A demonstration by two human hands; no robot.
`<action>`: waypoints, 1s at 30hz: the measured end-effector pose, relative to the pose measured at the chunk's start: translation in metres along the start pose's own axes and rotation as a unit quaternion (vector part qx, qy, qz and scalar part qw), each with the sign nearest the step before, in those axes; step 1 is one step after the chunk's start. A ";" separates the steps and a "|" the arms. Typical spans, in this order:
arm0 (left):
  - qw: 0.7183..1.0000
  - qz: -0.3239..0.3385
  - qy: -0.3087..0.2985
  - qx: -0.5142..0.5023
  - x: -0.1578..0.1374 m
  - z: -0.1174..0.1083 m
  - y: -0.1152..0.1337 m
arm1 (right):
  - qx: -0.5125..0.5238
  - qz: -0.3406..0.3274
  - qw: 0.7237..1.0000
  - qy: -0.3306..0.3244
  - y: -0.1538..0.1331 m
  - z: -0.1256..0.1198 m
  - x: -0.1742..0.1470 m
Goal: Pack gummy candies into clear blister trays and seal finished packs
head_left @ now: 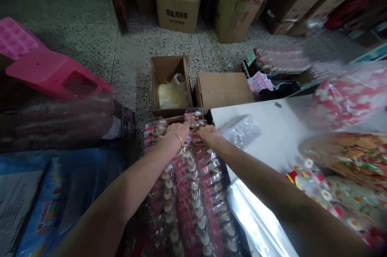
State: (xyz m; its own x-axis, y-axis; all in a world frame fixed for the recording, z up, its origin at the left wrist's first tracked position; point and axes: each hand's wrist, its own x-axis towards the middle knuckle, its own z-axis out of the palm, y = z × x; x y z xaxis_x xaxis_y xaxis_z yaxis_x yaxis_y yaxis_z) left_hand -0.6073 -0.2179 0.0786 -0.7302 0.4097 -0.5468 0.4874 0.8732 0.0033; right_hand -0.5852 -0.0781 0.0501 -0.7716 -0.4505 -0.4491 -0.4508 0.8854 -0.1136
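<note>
Running from the near edge up to both hands are rows of wrapped packets (193, 192), clear film over pink-red and cream contents. To their left lies a blue package (45, 208) lettered "Windmill"; to their right, a shiny silver sheet (261, 214) lies beside the rows.

At the far end of the rows, the left hand (179, 129), a gold bangle (178, 136) at its wrist, has its fingers on the packets. The right hand (209, 133) is just beside it, fingers likewise on the packets. Whether either grip is clenched on a packet cannot be told, the fingertips being partly hidden.

The white surface (272, 118) at right carries a crumpled clear bag (243, 130); farther right are a bag of pink and white pieces (352, 101) and a bag of multicoloured pieces (353, 154). At left, a long dark pack (69, 122) is blurred, with a pink stool (45, 67) beyond.

Just past the hands stand an open carton (166, 67) containing a yellowish pack (171, 96) and, beside it, a closed carton (225, 89). Farthest off, tall cartons (179, 3) stand on the speckled floor (133, 47).
</note>
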 end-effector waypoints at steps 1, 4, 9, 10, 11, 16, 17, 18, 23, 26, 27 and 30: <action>1.000 0.002 -0.012 -0.002 0.007 0.000 0.003 | 0.007 0.003 1.000 -0.008 -0.002 0.000 0.002; 0.999 0.010 -0.039 0.000 0.023 0.003 0.009 | 0.025 0.004 0.999 -0.028 -0.002 0.000 0.008; 0.999 0.016 -0.030 0.009 0.021 0.014 -0.003 | 0.132 -0.037 0.990 -0.043 0.022 -0.015 0.000; 1.000 0.013 -0.027 0.008 0.021 0.016 -0.006 | 0.161 -0.033 0.986 -0.021 0.027 -0.019 -0.001; 1.000 0.007 -0.026 0.005 0.021 0.017 -0.009 | 0.174 -0.020 0.984 0.018 0.030 -0.022 0.000; 0.999 -0.039 -0.035 -0.010 0.038 0.026 -0.016 | 0.088 0.046 0.986 0.137 0.019 -0.013 0.030; 0.998 -0.051 -0.032 -0.012 0.042 0.029 -0.016 | 0.086 0.053 0.990 0.099 0.014 -0.008 0.039; 0.998 -0.063 -0.028 -0.013 0.046 0.031 -0.016 | 0.088 0.061 0.992 0.059 0.010 -0.003 0.046; 0.991 -0.127 0.032 -0.027 0.044 0.036 -0.019 | 0.109 0.064 0.987 0.099 0.005 0.003 0.026; 0.991 -0.093 0.089 -0.041 0.014 0.033 -0.017 | 0.132 0.055 0.966 0.218 -0.012 0.013 -0.047; 0.990 -0.067 0.121 -0.042 -0.002 0.034 -0.014 | 0.140 0.032 0.964 0.225 -0.024 0.023 -0.079; 0.979 0.008 0.200 -0.025 -0.057 0.051 0.007 | 0.160 -0.021 0.967 0.199 -0.080 0.076 -0.178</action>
State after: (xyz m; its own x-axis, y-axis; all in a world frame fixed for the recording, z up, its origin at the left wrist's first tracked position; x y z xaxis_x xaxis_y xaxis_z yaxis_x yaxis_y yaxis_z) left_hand -0.5377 -0.2490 0.0674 -0.8568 0.4853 -0.1739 0.4834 0.8736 0.0561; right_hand -0.3777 -0.0601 0.0719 -0.8962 -0.4381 -0.0700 -0.3714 0.8271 -0.4218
